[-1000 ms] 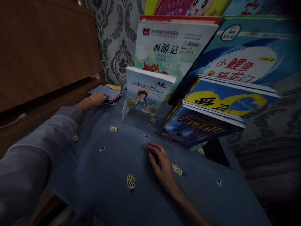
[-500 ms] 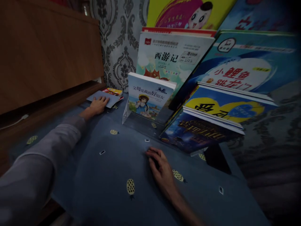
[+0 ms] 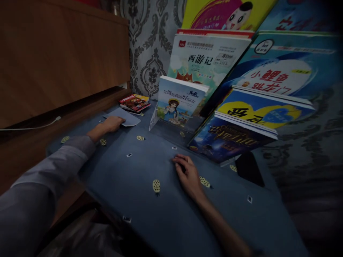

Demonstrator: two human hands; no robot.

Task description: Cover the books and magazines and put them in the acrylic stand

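My left hand [image 3: 112, 124] grips the near edge of a thin, plain blue-grey booklet [image 3: 129, 118] at the far left of the table. The booklet bends slightly upward and lies apart from a small pile of colourful books [image 3: 135, 102] behind it. Resting on the blue tablecloth [image 3: 112, 178], my right hand [image 3: 189, 176] is loosely curled, with a gap between thumb and fingers and nothing in it. Beyond it, a book with a girl in a yellow hat [image 3: 175, 103] leans in a clear stand [image 3: 153, 119].
Rows of upright children's books [image 3: 206, 60] stand at the back right, with a dark blue book [image 3: 227, 137] in front. A black piece [image 3: 249, 169] supports the rack's right side. A wooden cabinet [image 3: 64, 60] and a white cable [image 3: 32, 127] are on the left.
My left hand has pulled the blue-grey booklet off the pile toward me, uncovering the red book there. My right hand stays on the table. The view has shifted slightly.
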